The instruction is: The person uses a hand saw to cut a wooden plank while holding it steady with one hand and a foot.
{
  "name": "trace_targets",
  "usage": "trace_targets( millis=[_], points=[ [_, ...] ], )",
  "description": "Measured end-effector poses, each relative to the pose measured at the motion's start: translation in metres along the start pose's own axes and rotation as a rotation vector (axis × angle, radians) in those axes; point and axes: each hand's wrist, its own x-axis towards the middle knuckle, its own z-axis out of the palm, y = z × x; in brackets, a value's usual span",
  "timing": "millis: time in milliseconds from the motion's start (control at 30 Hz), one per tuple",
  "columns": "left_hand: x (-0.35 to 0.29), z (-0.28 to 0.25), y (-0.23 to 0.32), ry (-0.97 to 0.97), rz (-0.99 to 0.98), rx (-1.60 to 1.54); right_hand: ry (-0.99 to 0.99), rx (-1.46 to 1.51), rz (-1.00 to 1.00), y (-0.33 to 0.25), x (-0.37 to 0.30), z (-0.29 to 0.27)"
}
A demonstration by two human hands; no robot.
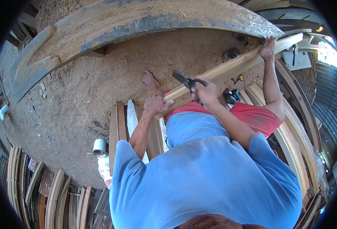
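Observation:
A long, pale wooden beam [229, 72] runs slantwise across my lap from near left to far right. My left hand [156, 104] is closed over its near end, with the thumb along the top. My right hand [206, 92] is wrapped round the black handle of a dark hand tool [181, 77]. The tool's squared grey front points left, above or against the beam; contact cannot be made out, nor its exact kind. My bare right foot [267, 47] presses on the beam near its far end.
A large curved timber [138, 24] with patchy dark paint arches across the far side. Boards [294, 152] lie at the right; a teal and black power tool [232, 96] rests beside my thigh. A white can [99, 147] stands left, near stacked planks [54, 198]. Shavings litter the ground.

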Motion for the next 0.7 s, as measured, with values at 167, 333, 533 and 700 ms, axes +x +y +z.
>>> trace_targets(
  millis=[167,333,533,700],
  points=[
    [-0.007,-0.006,0.000,-0.023,0.013,-0.007,0.045,0.207,0.087,0.009,0.025,0.014],
    [0.009,-0.007,-0.005,-0.017,0.011,0.011,-0.028,0.150,-0.015,-0.059,-0.095,-0.044],
    [0.009,-0.003,-0.004,-0.017,0.002,-0.019,-0.002,0.142,0.066,-0.005,0.001,-0.005],
    [0.006,-0.007,-0.005,-0.037,0.005,-0.010,-0.040,0.222,0.167,-0.009,0.030,0.007]
  ],
)
